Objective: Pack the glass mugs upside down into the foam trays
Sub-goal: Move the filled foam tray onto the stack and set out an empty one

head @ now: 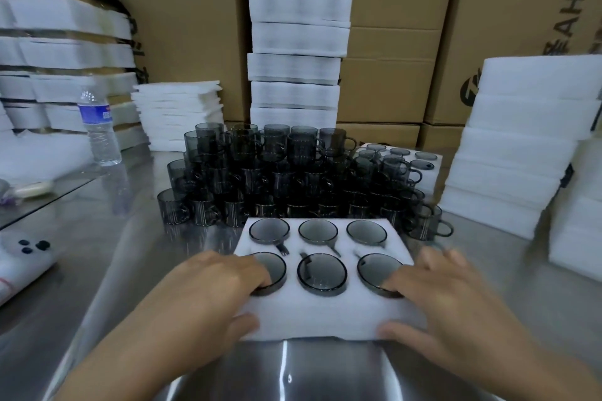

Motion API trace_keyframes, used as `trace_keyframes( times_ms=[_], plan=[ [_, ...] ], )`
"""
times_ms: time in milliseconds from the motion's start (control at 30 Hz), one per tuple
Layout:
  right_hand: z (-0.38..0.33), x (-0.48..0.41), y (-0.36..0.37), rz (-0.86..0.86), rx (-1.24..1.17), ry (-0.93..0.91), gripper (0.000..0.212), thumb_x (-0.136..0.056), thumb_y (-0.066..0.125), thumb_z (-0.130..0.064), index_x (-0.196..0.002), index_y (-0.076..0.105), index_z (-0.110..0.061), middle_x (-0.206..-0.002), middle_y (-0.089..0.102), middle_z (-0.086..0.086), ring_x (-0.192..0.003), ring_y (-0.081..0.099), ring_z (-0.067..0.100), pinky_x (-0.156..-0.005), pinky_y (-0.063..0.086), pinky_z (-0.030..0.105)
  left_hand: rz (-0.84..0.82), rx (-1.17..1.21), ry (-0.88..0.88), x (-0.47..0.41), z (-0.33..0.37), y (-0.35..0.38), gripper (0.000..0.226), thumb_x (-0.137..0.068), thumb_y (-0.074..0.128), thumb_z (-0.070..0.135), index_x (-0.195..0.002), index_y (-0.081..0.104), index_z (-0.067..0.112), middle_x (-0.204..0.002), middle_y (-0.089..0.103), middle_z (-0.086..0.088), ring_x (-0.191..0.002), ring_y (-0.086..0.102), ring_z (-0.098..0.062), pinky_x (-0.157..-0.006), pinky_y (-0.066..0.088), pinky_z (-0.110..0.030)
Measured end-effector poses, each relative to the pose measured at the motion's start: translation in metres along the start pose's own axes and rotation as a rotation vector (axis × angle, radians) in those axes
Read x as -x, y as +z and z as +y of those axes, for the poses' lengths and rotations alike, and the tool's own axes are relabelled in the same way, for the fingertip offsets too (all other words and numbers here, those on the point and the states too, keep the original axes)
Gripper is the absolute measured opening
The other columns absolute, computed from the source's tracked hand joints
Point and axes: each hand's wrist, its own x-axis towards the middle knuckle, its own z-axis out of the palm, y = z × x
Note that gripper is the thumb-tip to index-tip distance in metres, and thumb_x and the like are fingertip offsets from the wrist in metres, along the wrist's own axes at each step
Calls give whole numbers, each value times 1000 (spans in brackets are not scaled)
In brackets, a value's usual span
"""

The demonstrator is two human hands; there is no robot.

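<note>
Left fingers [257,273] are laid over the top of the foam tray [325,316], tips resting on the base of the near-left mug, thumb pressed to the tray's front wall: that's a pinch on the foam. The left hand [208,296] has hold of the tray's left end. On the other side, the right fingers [400,283] touch the near-right mug's base. The rest are spread past the tray's right edge and smeared by blur, and the thumb is on the front wall. I read the right hand [456,299] as gripping that end too.

The tray sits on the steel table [130,254] right in front of me. All six pockets are filled with tray mugs [322,273], bases up, handles tucked into the slots. I'd call this tray done and ready to shift aside.

Plenty is left, though. Just behind stands a big pile of loose mugs [260,172], stacked several tiers high. At the back right a second filled tray [426,166] lies beside the pile. Empty foam stacks [521,140] wait on the right, with more at the centre and left.
</note>
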Motion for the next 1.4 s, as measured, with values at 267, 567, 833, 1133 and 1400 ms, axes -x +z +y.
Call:
trace_keyframes(
  times_ms=[267,567,833,1133,1400],
  plan=[
    [59,-40,-43,167,2,287,34,-78,62,-51,-86,61,-18,-69,41,-14,-67,43,21,-58,29,33,391,-299,305,-69,17,-95,29,-62,81,19,-88,70,18,-82,68,4,-69,65,-23,-65,44,-31],
    [161,-136,-5,51,216,646,40,-90,56,-45,-115,51,-14,-89,58,11,-92,54,31,-58,30,32,309,-658,112,-293,3,-107,34,-91,50,1,-121,50,18,-119,53,-6,-110,50,-29,-70,28,-35],
    [200,-156,51,-140,231,786,32,-95,50,-36,-113,44,-10,-101,64,11,-95,57,32,-61,31,32,284,-738,218,-376,-10,-66,33,-88,51,0,-113,53,20,-117,58,-3,-109,51,-26,-72,29,-33],
    [251,-196,75,-413,315,925,52,-93,55,-20,-139,32,-13,-122,59,12,-112,56,32,-80,47,36,16,-461,56,-397,-27,-36,50,-92,45,7,-139,36,21,-111,58,-6,-89,52,-24,-62,35,-31],
    [242,-185,114,-619,312,940,38,-96,39,-8,-134,44,-13,-135,50,9,-126,43,28,-91,42,31,156,-208,3,-383,-16,-31,31,-94,44,14,-119,60,24,-115,64,0,-103,59,-22,-70,38,-29]
  ],
)
